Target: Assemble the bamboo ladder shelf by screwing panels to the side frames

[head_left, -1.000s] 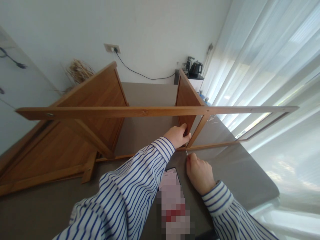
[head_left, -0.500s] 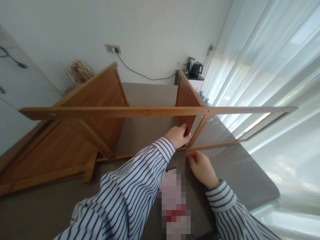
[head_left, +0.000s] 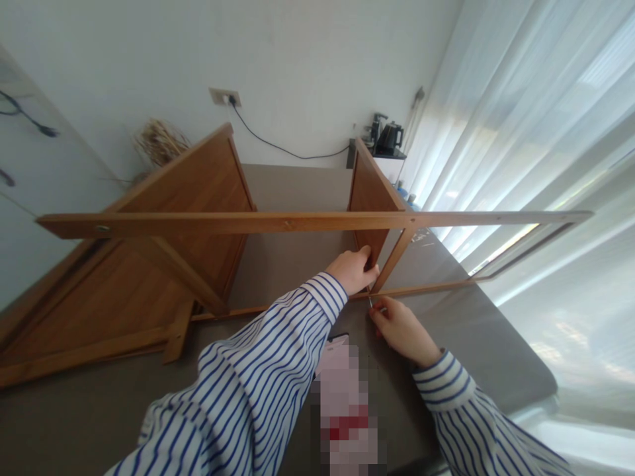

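Head view, nearest first: two blue-and-white striped sleeves [head_left: 258, 383] come in from the bottom edge. Between them a phone [head_left: 344, 390], its screen blurred out, lies flat on the grey-brown table [head_left: 476, 350].

Just past the phone I see the right hand [head_left: 401, 325], its fingers bunched and pinching a thin metal tool [head_left: 371, 302] between thumb and forefinger. The tool's tip points up at the corner where a slim upright strut [head_left: 394, 259] meets the bottom rail [head_left: 426, 289] of the wooden frame [head_left: 297, 221]. The tool is too small for me to tell what kind it is.

Right above it, the left hand [head_left: 353, 270] is clenched round the near lower edge of the right-hand panel [head_left: 370, 192], thumb on top, beside that same corner. The two hands sit close together but apart.

The frame stands on edge across the table, its long top rail running from far left to far right. Behind the rail the right-hand panel stands upright, and a wider left-hand panel [head_left: 198, 192] rises from flat boards [head_left: 99, 317] lying on the table.

Farther back I see a bundle of dried grass [head_left: 156, 140] against the white wall. A black cable [head_left: 278, 149] runs from a wall socket [head_left: 224, 97] towards a dark kettle [head_left: 389, 137] in the corner. Sheer curtains [head_left: 520, 119] fill the right side.
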A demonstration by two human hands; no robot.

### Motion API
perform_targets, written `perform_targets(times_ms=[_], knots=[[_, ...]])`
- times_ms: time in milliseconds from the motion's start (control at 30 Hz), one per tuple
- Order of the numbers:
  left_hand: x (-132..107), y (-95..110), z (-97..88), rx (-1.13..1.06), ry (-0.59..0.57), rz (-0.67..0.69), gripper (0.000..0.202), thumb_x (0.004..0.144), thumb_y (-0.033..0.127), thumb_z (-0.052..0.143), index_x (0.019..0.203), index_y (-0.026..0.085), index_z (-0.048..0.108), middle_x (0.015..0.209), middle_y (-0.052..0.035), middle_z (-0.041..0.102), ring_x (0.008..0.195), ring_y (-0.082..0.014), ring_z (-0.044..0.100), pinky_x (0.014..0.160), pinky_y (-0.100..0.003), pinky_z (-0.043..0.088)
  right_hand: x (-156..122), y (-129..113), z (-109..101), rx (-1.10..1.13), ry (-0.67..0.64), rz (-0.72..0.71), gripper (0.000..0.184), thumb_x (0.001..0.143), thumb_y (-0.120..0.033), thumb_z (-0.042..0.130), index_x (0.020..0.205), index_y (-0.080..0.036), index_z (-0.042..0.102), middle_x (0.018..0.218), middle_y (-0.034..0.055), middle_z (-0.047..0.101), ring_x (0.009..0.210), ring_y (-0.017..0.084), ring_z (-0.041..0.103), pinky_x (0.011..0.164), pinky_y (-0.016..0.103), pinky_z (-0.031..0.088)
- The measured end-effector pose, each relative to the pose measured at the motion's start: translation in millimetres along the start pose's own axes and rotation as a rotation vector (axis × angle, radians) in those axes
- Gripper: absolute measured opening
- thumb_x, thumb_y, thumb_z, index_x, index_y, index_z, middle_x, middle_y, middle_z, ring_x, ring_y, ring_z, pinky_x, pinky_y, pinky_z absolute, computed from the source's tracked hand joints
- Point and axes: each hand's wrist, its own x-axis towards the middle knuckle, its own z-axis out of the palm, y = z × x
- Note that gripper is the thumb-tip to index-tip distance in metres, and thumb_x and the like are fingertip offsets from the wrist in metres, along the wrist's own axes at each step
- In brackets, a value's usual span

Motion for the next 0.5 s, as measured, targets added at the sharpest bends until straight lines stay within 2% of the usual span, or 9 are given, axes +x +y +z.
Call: perform_targets(times_ms=[67, 133, 333, 500], knots=[[-0.2, 0.2, -0.3, -0.003, 0.0, 0.0, 0.029, 0.084, 0.045, 0.042, 0.095, 0.021, 0.053, 0.082, -0.0046, 0.067, 0.074, -0.0201, 0.064, 0.063, -0.027, 0.047, -3.4, -2.4, -0.1, -0.154, 0.085, -0.058, 0.019, 0.084, -0.029, 0.045, 0.081, -0.017, 0.06, 0.072, 0.0044, 0.066, 0.07, 0.015, 0.06, 0.062, 0.024, 0.038], [-0.3, 0.2, -0.3, -0.009, 0.004, 0.008, 0.028, 0.084, 0.045, 0.042, 0.095, 0.021, 0.053, 0.082, -0.0048, 0.067, 0.073, -0.0203, 0.064, 0.062, -0.027, 0.047, -7.6, -4.9, 0.6, -0.259, 0.124, -0.068, 0.02, 0.085, -0.029, 0.044, 0.085, -0.018, 0.061, 0.078, 0.0053, 0.066, 0.075, 0.017, 0.061, 0.065, 0.025, 0.037], [-0.8, 1.8, -0.6, -0.009, 0.002, 0.003, 0.027, 0.084, 0.044, 0.043, 0.094, 0.021, 0.053, 0.08, -0.0047, 0.067, 0.074, -0.021, 0.065, 0.063, -0.027, 0.047, -20.5, -12.8, 8.6, -0.425, 0.203, -0.046, 0.021, 0.087, -0.028, 0.041, 0.085, -0.019, 0.06, 0.077, 0.0041, 0.066, 0.072, 0.016, 0.061, 0.061, 0.025, 0.034], [-1.5, 3.1, -1.0, -0.003, 0.005, -0.007, 0.029, 0.084, 0.045, 0.043, 0.095, 0.02, 0.053, 0.08, -0.0053, 0.067, 0.075, -0.021, 0.065, 0.063, -0.027, 0.047, -22.0, -12.5, 14.0, -0.383, 0.233, 0.007, 0.02, 0.086, -0.03, 0.044, 0.087, -0.02, 0.061, 0.074, 0.0031, 0.066, 0.07, 0.016, 0.06, 0.059, 0.025, 0.033]])
